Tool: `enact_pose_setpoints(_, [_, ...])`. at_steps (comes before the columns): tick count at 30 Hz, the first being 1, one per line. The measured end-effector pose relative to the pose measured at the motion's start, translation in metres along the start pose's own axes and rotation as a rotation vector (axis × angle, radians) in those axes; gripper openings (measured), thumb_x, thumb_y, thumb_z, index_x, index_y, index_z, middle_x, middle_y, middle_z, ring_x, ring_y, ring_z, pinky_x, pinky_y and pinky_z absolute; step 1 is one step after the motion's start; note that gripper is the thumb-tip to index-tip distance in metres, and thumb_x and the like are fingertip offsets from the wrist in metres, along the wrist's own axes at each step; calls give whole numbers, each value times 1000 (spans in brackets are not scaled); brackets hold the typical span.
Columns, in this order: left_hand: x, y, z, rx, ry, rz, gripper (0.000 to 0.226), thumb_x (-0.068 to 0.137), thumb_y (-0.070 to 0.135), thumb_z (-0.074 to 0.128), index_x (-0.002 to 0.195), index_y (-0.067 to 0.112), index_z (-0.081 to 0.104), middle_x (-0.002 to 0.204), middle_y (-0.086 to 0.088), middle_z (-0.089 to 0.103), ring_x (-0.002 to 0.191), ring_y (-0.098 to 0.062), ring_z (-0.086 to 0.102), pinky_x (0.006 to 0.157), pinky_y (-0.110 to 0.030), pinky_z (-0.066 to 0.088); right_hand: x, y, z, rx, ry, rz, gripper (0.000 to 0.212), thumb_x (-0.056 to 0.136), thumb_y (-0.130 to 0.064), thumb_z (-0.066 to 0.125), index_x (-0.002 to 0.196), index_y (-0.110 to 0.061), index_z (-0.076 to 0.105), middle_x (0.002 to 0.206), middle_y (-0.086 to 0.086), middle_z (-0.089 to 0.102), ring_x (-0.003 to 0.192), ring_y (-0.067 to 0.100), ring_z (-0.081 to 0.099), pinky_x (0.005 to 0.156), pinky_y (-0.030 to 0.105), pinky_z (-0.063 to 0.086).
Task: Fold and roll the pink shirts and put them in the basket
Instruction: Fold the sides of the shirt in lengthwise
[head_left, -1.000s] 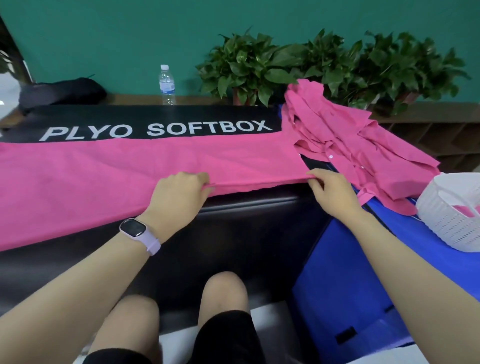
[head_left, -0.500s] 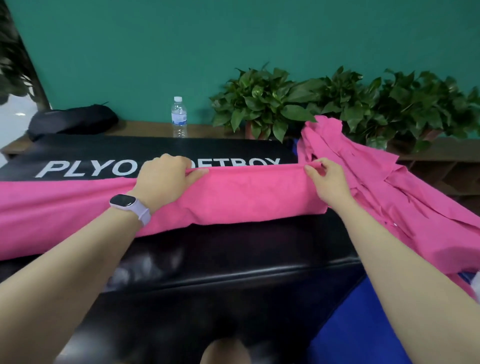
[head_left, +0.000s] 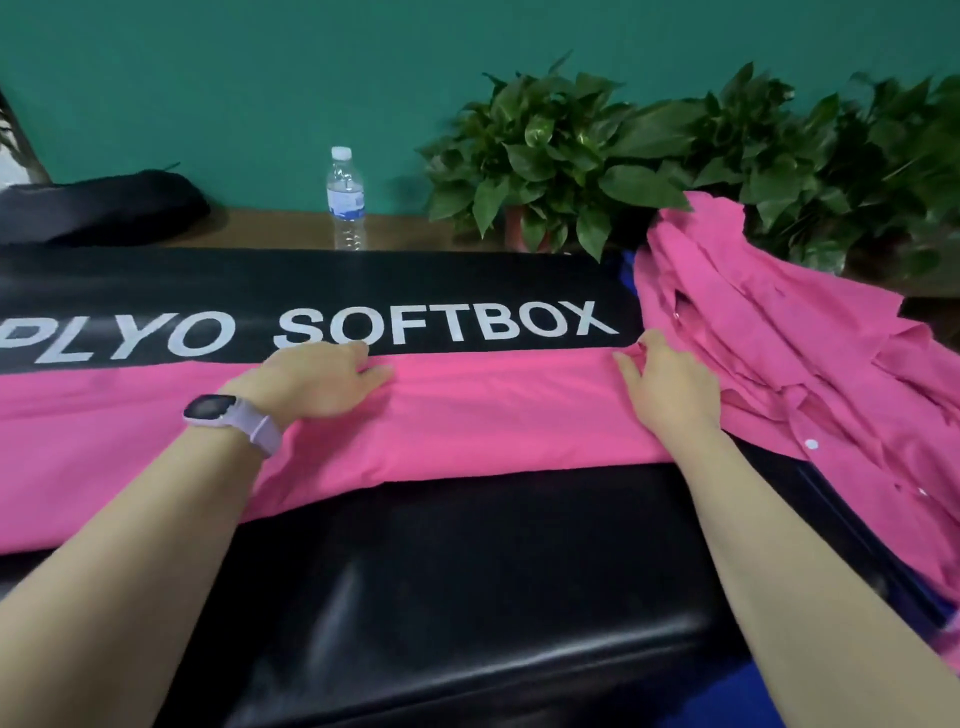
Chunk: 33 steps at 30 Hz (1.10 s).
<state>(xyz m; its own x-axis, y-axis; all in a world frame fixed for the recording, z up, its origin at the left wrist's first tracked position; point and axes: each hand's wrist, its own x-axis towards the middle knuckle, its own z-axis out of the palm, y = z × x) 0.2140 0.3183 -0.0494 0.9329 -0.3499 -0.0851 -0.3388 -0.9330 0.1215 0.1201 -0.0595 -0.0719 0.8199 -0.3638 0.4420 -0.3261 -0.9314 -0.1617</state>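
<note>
I see shirt (head_left: 467, 415) folded in a long band across black box (head_left: 467, 571) | left hand (head_left: 317, 382) flat on it, fingers straight | right hand (head_left: 670, 387) at its right end, fingers relaxed | pile (head_left: 805, 374) just right, touching.

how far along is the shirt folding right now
Early. One pink shirt lies folded lengthwise on the black box, left hand and right hand on its far edge. Not yet rolled. A pile of pink shirts waits; no basket in view.
</note>
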Motion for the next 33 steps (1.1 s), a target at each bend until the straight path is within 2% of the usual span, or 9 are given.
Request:
enact_pose_setpoints(2, [9, 11, -11, 37, -242, -28, 37, 104, 51, 31, 105, 17, 45, 91, 2, 54, 94, -26, 53, 80, -37, 37, -2, 0, 0, -9, 11, -5, 36, 102, -44, 50, 117, -11, 54, 88, 16, 68, 83, 40, 65, 65, 40, 35])
enact_pose_setpoints(4, [12, 20, -11, 169, -188, -9, 29, 106, 33, 31, 109, 14, 53, 106, -6, 64, 101, -29, 59, 86, -37, 43, -4, -1, 0, -6, 12, -18, 34, 103, -41, 49, 118, -11, 53, 89, 16, 68, 84, 40, 65, 65, 39, 34])
enact_pose_setpoints(6, [12, 19, -1, 178, -56, -2, 26, 105, 30, 30, 93, 18, 50, 116, -12, 65, 106, -35, 61, 91, -41, 46, -3, 1, 0, 1, 7, -18, 31, 103, -39, 47, 117, -12, 53, 89, 14, 69, 84, 40, 64, 65, 39, 33])
enact_pose_setpoints(11, [5, 6, 6, 72, 57, 35, 32, 104, 39, 28, 76, 25, 35, 109, -13, 66, 99, -37, 61, 79, -41, 42, -2, 2, 1, 16, -11, -9, 29, 104, -39, 46, 116, -14, 53, 90, 10, 70, 85, 38, 65, 67, 39, 35])
enact_pose_setpoints(16, [7, 4, 0, 62, 290, 53, 31, 104, 46, 26, 91, 22, 42, 96, -10, 64, 80, -34, 55, 69, -39, 39, -4, 2, 3, -1, 5, 2, 30, 104, -40, 46, 117, -14, 55, 93, 13, 71, 88, 39, 65, 67, 40, 34])
enact_pose_setpoints(20, [10, 8, 13, 44, 266, 108, 26, 106, 39, 28, 92, 18, 34, 101, -10, 65, 91, -39, 64, 69, -41, 39, -4, 0, 2, 12, -9, 32, 31, 104, -38, 46, 118, -13, 57, 97, 14, 71, 91, 40, 65, 69, 40, 35])
enact_pose_setpoints(23, [10, 6, 18, 55, 340, 152, 24, 106, 38, 29, 93, 18, 33, 96, -9, 65, 85, -38, 65, 65, -40, 39, -2, 0, -5, 89, -7, 76, 29, 104, -36, 49, 117, -13, 61, 98, 16, 69, 93, 41, 64, 70, 40, 36])
enact_pose_setpoints(26, [10, 4, 21, 59, 394, 171, 25, 106, 39, 29, 90, 19, 33, 89, -6, 63, 80, -37, 64, 63, -39, 41, 14, 0, -13, 193, 3, 130, 24, 100, -33, 56, 107, -13, 67, 86, 12, 64, 92, 41, 63, 68, 38, 38])
enact_pose_setpoints(33, [18, -4, 20, 45, 331, 214, 27, 105, 41, 27, 88, 22, 36, 80, -1, 58, 78, -37, 63, 62, -39, 42, 19, -5, 9, 30, -25, 119, 25, 101, -37, 54, 103, -14, 64, 93, 14, 69, 92, 40, 64, 69, 39, 38])
